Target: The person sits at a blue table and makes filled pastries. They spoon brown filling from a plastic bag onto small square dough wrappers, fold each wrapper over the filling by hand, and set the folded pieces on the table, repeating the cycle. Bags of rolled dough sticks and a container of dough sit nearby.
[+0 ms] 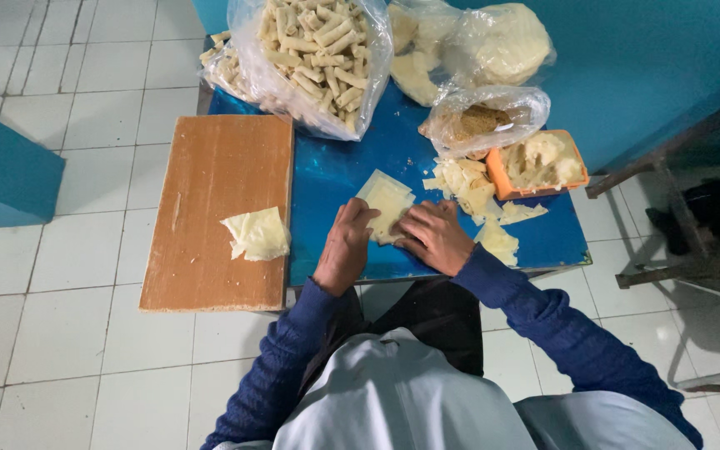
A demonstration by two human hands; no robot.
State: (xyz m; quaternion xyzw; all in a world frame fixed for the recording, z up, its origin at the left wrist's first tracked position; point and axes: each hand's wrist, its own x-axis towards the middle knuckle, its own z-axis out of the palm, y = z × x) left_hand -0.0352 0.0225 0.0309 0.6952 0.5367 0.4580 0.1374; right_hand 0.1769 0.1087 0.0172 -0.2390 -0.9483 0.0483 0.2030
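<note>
A pale square wrapper sheet [387,198] lies on the blue table [335,171]. My left hand [345,246] rests on its near left corner, fingers curled over the edge. On the sheet's near right side my right hand [435,236] presses with fingers bent, folding or rolling it. What lies under the fingers is hidden. Both sleeves are dark blue.
A wooden board [218,208] at the left carries a folded stack of wrappers [257,234]. A clear bag of finished rolls [314,54] stands at the back. An orange tub of filling [541,163], loose wrapper pieces [472,187] and more bags [483,121] sit right.
</note>
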